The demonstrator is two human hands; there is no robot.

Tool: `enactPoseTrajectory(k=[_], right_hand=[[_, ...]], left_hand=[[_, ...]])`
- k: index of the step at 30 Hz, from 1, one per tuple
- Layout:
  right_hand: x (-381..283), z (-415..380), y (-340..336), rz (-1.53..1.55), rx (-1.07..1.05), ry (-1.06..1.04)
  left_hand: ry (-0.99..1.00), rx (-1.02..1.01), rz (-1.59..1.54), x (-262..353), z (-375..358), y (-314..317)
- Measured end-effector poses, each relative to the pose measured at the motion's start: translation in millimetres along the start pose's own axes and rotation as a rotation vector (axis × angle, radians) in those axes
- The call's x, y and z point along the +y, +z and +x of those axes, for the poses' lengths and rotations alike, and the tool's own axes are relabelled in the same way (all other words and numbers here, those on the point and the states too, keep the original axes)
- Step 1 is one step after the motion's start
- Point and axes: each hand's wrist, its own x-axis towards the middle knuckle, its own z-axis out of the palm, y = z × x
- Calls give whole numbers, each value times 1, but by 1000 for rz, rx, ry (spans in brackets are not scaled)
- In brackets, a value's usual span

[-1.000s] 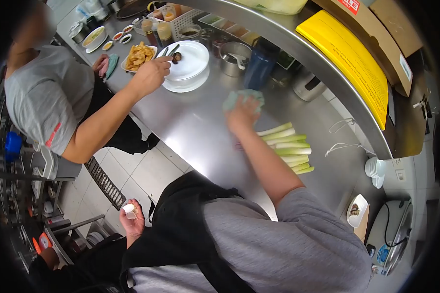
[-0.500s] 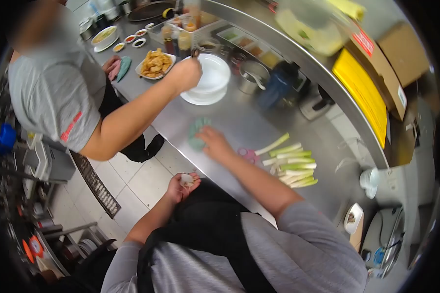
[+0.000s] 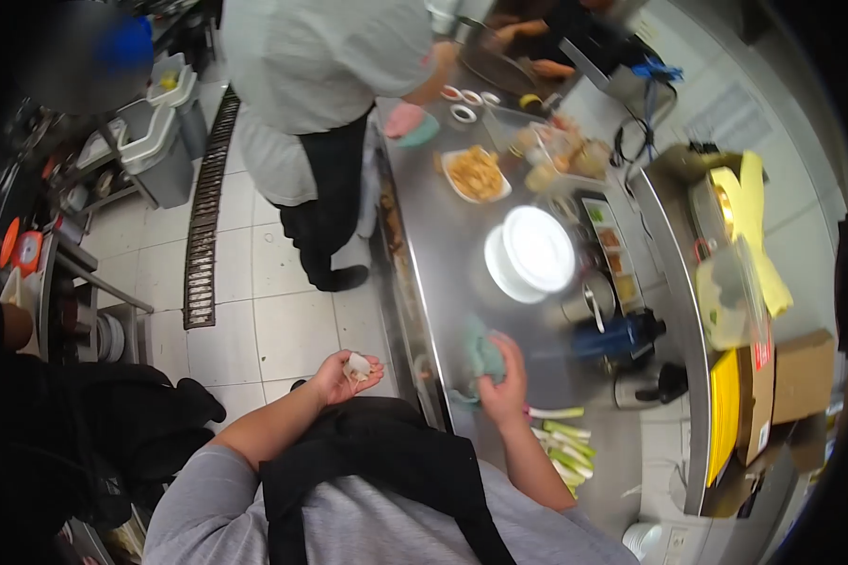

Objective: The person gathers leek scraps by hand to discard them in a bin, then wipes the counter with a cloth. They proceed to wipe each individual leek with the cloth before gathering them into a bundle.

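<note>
My left hand [image 3: 334, 379] is turned palm up beside the counter's front edge, fingers cupped around some pale scraps [image 3: 357, 365]. My right hand [image 3: 505, 381] is closed on a crumpled green cloth [image 3: 481, 354] against the steel counter [image 3: 452, 282]. Part of the cloth is hidden under that hand. Close to my right forearm lie several cut leek or spring onion stalks [image 3: 567, 447], white and green. Beyond the cloth stands a stack of white bowls [image 3: 537, 250].
A plate of fried food [image 3: 477, 175] sits farther along the counter. A blue bottle-like container [image 3: 622, 334] and a pot with a spoon [image 3: 591, 299] line the back side. A co-worker [image 3: 334, 66] stands at the counter's far left. Grey bins [image 3: 155, 155] stand across the tiled floor.
My view has swung left. My right hand, still on the cloth, has drawn nearer to me. The co-worker's arm has left the white bowls, and the co-worker now faces away.
</note>
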Motion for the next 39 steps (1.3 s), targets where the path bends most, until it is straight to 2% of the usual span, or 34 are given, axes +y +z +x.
enactPoseTrajectory(k=[2, 3, 4, 5, 6, 8, 9, 11, 12, 14, 15, 17, 18, 21, 29, 34, 37, 39], right_hand=[[27, 11, 7, -191, -78, 111], [31, 12, 13, -181, -92, 88], [32, 14, 22, -489, -281, 226], [25, 26, 34, -804, -465, 349], [15, 41, 42, -797, -479, 302], [-40, 77, 54, -1004, -631, 419], [-63, 95, 69, -1004, -638, 369], [-103, 123, 106, -759, -431, 77], [-109, 135, 129, -755, -440, 43], [-103, 154, 184, -339, -560, -281], [-94, 152, 211, -347, -659, -301], [-60, 139, 257, -415, -941, -225], [-45, 132, 274, -513, -1059, -117], [61, 110, 323, -663, -1296, 149], [110, 252, 446, -642, -1288, 104], [99, 316, 520, -598, -1316, 98], [92, 338, 537, -596, -1336, 137], [92, 345, 533, -618, -1362, 180]], left_hand=[[73, 23, -27, 22, -28, -17], [142, 63, -34, 32, -44, -26], [213, 103, -45, 42, -59, -37], [260, 109, -66, 53, -72, -52], [304, 112, -86, 65, -86, -68], [330, 34, -200, 93, -115, -98], [398, 124, -187, 106, -131, -101], [470, 135, -242, 137, -164, -113], [498, 147, -279, 150, -176, -120], [583, 134, -323, 175, -191, -137], [642, 120, -345, 191, -199, -144], [690, 111, -345, 218, -212, -159], [714, 97, -339, 233, -220, -164], [769, 89, -456, 284, -240, -165], [982, 148, -533, 423, -259, -210], [1015, 257, -622, 502, -271, -228], [1027, 273, -712, 555, -263, -251], [1088, 348, -873, 606, -263, -225]])
